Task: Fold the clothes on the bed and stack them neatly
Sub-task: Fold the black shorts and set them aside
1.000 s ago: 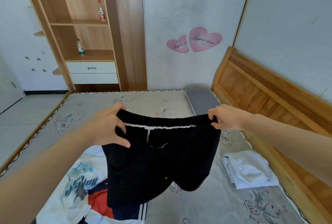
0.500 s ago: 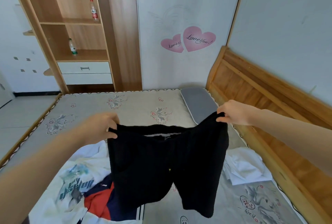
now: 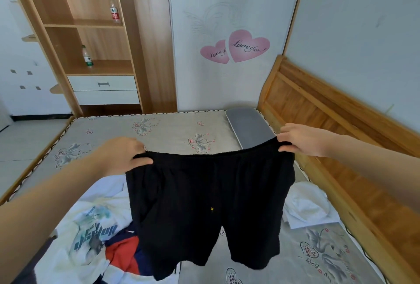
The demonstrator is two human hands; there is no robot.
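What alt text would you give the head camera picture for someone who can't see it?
Two hands, left hand and right hand, hold black shorts up by the waistband over a bed. Unfolded clothes lie below left, a folded white garment right.

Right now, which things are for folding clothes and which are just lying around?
For the job: black shorts held by the left hand and right hand; printed white shirt; folded white garment.
Lying about: two bottles, grey pillow.
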